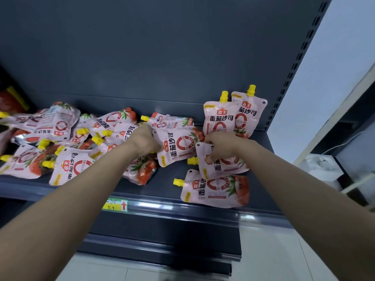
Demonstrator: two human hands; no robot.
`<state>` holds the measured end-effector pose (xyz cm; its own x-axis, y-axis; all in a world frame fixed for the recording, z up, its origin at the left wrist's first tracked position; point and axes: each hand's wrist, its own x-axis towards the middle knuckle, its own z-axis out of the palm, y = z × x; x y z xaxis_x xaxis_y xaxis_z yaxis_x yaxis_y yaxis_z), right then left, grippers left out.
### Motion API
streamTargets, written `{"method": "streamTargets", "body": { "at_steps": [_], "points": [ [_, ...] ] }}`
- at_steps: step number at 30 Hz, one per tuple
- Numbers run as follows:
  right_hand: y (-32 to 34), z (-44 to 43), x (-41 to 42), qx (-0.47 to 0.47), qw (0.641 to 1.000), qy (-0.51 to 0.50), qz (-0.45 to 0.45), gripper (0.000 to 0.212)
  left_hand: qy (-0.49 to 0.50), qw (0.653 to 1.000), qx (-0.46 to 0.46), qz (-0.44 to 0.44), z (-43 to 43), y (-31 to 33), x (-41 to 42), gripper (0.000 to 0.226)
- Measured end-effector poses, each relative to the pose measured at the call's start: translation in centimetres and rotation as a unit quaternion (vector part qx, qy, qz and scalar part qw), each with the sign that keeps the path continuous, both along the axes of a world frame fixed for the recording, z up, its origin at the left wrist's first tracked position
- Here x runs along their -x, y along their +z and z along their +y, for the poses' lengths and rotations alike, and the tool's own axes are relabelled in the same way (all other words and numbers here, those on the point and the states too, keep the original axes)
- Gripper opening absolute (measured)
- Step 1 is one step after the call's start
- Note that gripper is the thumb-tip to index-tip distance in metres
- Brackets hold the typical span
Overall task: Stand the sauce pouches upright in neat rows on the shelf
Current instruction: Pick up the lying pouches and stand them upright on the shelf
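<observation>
Nearest, along the front lip of the shelf [166, 179], a green and yellow price label [114, 204] sits in the rail. Just behind the lip on the right, the front pouch [215, 190] lies flat, its long axis running left to right and its yellow cap pointing left.

Directly beyond it, the right hand [221, 145] grips the second pouch [223, 164], fingers curled over its upper edge and thumb on its printed face. This pouch also lies on its side, cap pointing left, and overlaps the front pouch's far edge.

At centre, the left hand [143, 140] is closed in a fist on the cap end of the middle pouch [178, 145]; the fingers are hidden behind the hand. That pouch lies with its long axis left to right, tomato end rising slightly to the right, and its cap is not visible.

To the left, a loose heap of pouches [60, 142] lies flat and overlapping, caps pointing in mixed directions.

Farthest, at the right rear corner, two upright pouches [218, 118] stand side by side, touching, caps up, against the dark back panel [162, 57].
</observation>
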<state>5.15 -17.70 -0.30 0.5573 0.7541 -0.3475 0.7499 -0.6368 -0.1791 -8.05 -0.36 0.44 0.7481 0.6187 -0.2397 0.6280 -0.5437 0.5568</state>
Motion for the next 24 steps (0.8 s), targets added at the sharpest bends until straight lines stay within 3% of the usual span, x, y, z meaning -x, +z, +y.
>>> {"method": "streamTargets", "body": {
  "at_steps": [1,3,5,10,13,17,20,24],
  "points": [
    [0.3,-0.3,-0.1,-0.016,1.000,0.000,-0.014,0.021,-0.002,1.000,0.000,-0.007,-0.1,0.4,0.0,0.021],
    [1.1,-1.1,-0.5,-0.051,0.998,-0.015,-0.018,0.034,-0.004,1.000,-0.024,-0.019,-0.4,1.3,-0.1,0.010],
    [2.1,-2.0,-1.0,-0.076,0.996,-0.035,-0.025,0.044,-0.005,0.998,-0.048,-0.041,-0.6,2.1,-0.2,0.012],
    [4.0,-4.7,-2.4,-0.151,0.979,-0.128,-0.053,0.035,0.000,0.992,-0.045,-0.121,-2.1,4.2,-0.8,0.006],
    [4.4,-6.6,-3.2,-0.218,0.954,-0.200,-0.042,0.018,-0.038,0.988,-0.086,-0.127,-4.1,5.5,-1.3,0.008],
    [3.8,-8.4,-3.4,-0.313,0.908,-0.279,-0.014,0.020,-0.103,0.980,-0.125,-0.116,-6.3,5.9,-2.0,0.015],
    [2.8,-9.4,-3.9,-0.368,0.867,-0.337,0.003,0.007,-0.137,0.974,-0.131,-0.127,-7.5,6.0,-2.6,0.020],
    [2.3,-10.7,-4.2,-0.389,0.840,-0.377,0.021,0.026,-0.169,0.968,-0.132,-0.133,-9.2,5.9,-3.5,0.026]
  ]
}}
